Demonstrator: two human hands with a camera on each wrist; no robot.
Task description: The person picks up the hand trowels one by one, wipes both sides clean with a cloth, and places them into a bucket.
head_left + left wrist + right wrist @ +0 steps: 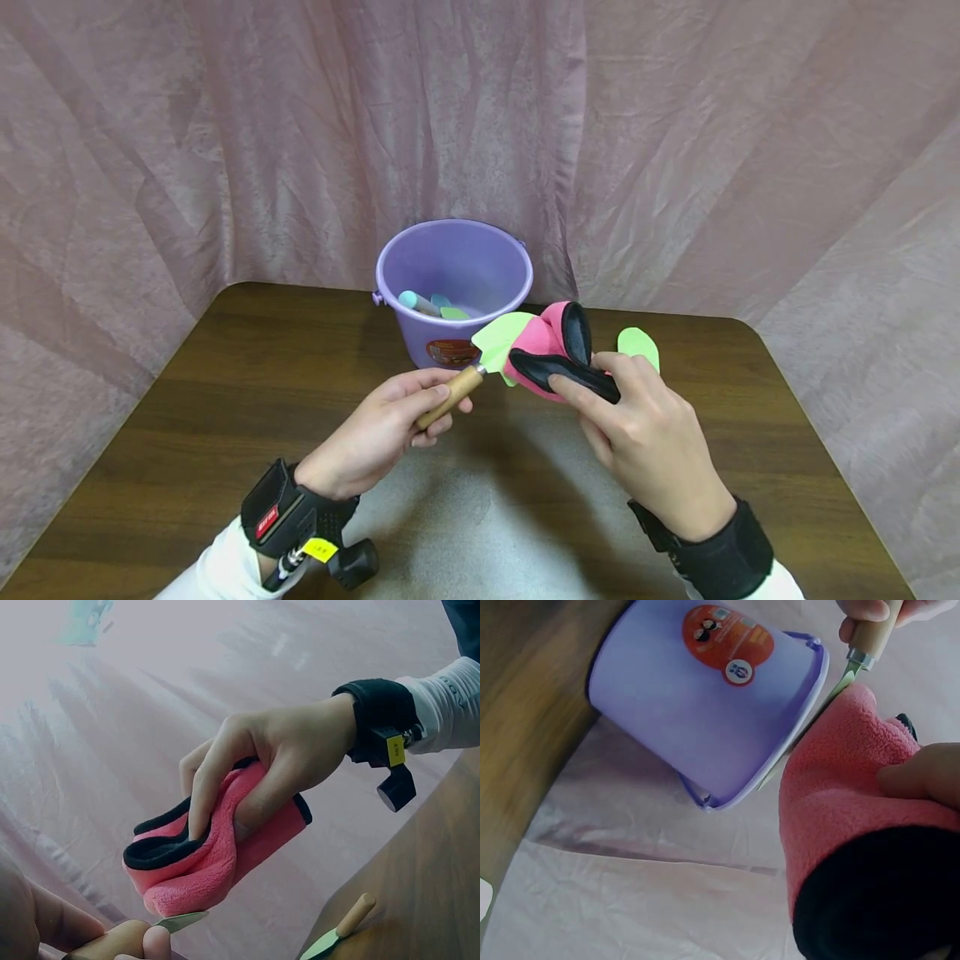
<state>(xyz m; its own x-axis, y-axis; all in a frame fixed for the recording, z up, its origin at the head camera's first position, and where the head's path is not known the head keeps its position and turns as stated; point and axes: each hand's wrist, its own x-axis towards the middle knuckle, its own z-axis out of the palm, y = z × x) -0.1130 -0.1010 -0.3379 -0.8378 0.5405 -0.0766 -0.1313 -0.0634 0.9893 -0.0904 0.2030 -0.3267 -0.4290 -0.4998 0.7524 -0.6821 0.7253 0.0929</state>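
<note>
My left hand (367, 433) grips the wooden handle of a small trowel (450, 398) with a light green blade. My right hand (648, 437) holds a folded pink cloth (534, 340) with black edging, thumb and fingers pinching its folds. The cloth lies against the trowel's blade and hides part of it, just in front of the bucket. In the right wrist view, the blade's edge (821, 712) runs along the fluffy pink side. A second green-bladed tool (637, 345) lies on the table beyond my right hand; its wooden handle (355, 915) shows in the left wrist view.
A purple bucket (416, 335) with an orange sticker stands at the table's back edge. Inside are a pale handle with a light blue end (409, 300) and a green piece (453, 314). Pink curtains (300, 167) hang behind the brown wooden table (247, 400).
</note>
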